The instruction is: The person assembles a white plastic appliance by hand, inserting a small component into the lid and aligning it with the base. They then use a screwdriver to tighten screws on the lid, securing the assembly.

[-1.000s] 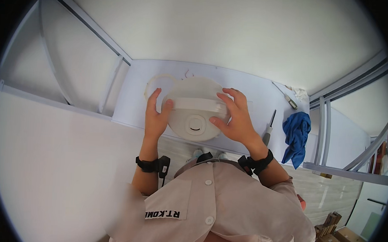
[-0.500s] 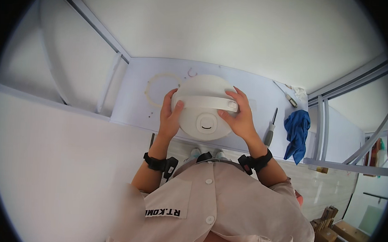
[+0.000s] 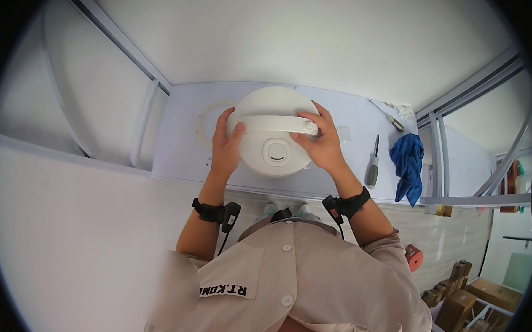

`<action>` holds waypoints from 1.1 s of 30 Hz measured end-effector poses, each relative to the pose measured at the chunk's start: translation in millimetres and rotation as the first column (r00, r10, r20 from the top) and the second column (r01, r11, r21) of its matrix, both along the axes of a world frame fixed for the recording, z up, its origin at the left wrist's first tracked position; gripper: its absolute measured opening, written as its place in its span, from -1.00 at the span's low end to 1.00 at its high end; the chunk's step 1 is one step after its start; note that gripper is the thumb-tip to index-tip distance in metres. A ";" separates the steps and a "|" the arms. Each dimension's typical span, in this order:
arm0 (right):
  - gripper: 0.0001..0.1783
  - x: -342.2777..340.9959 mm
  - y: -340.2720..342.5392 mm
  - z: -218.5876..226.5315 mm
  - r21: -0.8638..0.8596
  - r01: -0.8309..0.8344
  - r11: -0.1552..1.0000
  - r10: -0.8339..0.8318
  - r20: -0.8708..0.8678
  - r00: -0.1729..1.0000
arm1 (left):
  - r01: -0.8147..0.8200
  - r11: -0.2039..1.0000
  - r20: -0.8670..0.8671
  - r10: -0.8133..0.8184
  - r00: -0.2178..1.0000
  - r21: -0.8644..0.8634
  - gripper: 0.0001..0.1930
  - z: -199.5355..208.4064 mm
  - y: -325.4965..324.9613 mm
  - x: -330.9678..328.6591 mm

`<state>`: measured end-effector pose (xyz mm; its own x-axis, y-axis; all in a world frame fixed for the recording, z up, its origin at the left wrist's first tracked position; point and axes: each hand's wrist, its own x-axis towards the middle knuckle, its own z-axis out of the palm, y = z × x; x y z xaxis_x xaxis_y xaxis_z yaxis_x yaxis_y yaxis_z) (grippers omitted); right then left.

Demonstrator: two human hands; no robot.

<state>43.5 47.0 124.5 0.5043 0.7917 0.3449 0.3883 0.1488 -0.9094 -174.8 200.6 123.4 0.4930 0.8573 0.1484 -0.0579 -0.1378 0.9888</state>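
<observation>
A round white rice cooker [image 3: 269, 101] with a curved carrying handle [image 3: 274, 123] and a square lid button [image 3: 276, 151] is between my hands on the white tabletop. Its underside is hidden, so I cannot tell whether it rests on the surface. My left hand [image 3: 225, 143] grips its left side, thumb on top by the handle's end. On the right side, my right hand [image 3: 323, 139] holds it near the handle's other end, with the thumb lying on the lid.
Right of the cooker lie a grey-handled screwdriver [image 3: 372, 170], another screwdriver [image 3: 394, 122], a blue cloth [image 3: 407, 166] and a small clear bag [image 3: 344, 134]. A pale yellow ring [image 3: 201, 124] shows at left. Metal frames [image 3: 438, 156] flank the table; cardboard boxes [image 3: 457, 311] stand lower right.
The cooker has shifted left and toward the back with both hands still on it, covering a small pink piece seen before. The view has turned slightly.
</observation>
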 end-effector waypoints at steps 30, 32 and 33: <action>0.31 46.7 -168.6 -4.6 -0.105 0.131 0.986 -0.153 -0.244 0.958 | 0.573 0.814 -0.029 -0.573 0.819 0.092 -0.17 66.8 -123.0 67.2; 0.30 60.4 -184.0 -4.3 -0.225 0.129 0.966 -0.187 -0.262 0.947 | 0.614 0.767 -0.164 -0.592 0.789 0.188 -0.30 66.9 -131.0 72.8; 0.29 66.4 -190.9 -3.5 -0.284 0.125 0.951 -0.204 -0.270 0.941 | 0.649 0.726 -0.232 -0.606 0.761 0.229 -0.38 67.9 -133.2 75.3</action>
<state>109.8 -143.9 121.0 0.6818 0.7302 -0.0438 0.0977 -0.1503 -0.9838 -99.6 67.4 191.3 0.9353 0.2753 0.2222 -0.1043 -0.3857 0.9167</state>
